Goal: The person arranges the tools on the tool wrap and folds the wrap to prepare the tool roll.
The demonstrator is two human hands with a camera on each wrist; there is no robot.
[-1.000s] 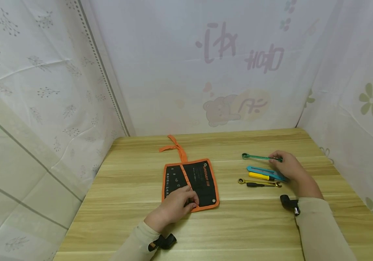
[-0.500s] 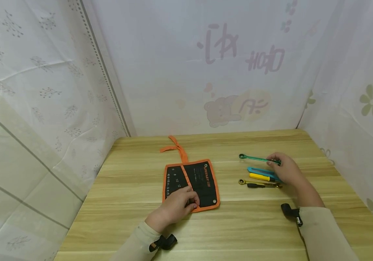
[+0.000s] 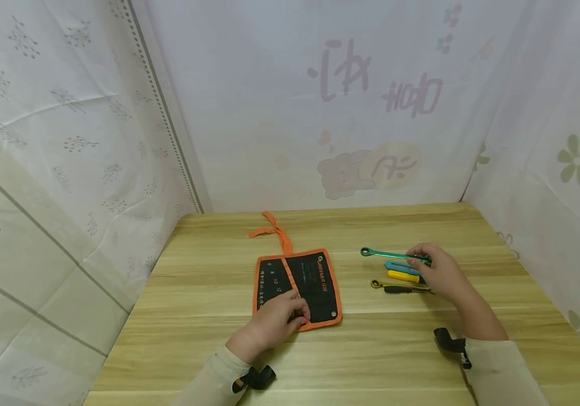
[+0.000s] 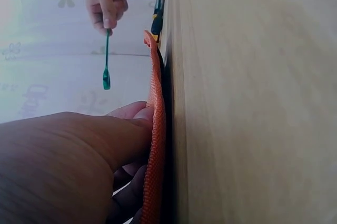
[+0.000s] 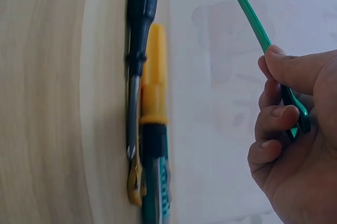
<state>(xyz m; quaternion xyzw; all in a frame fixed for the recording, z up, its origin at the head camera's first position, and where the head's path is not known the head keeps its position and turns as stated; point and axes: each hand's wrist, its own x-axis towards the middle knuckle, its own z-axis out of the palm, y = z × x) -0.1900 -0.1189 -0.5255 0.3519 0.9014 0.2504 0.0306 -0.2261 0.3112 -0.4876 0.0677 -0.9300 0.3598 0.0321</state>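
A green wrench [image 3: 390, 255] hangs just above the wooden table [image 3: 381, 349], pinched at one end by my right hand [image 3: 439, 270]; in the right wrist view the green wrench [image 5: 253, 21] sticks out from the hand's fingers [image 5: 274, 113]. My left hand [image 3: 274, 321] presses the near edge of a black tool pouch with orange trim [image 3: 305, 279], which lies unrolled at the table's middle. The left wrist view has that hand's fingers [image 4: 131, 124] curled on the orange trim [image 4: 154, 129], and the green wrench [image 4: 106, 58] far off.
On the table below the right hand lie a blue tool [image 3: 401, 265], a yellow-handled tool [image 3: 402, 275], a gold wrench [image 3: 378, 283] and a black-handled tool [image 3: 401, 289]. An orange tie strap [image 3: 273, 230] runs from the pouch toward the back. Fabric walls [image 3: 320, 113] close in three sides.
My right hand has lifted the green wrench off the table and carried it left and toward me, over the other tools. The left hand has stayed on the pouch.
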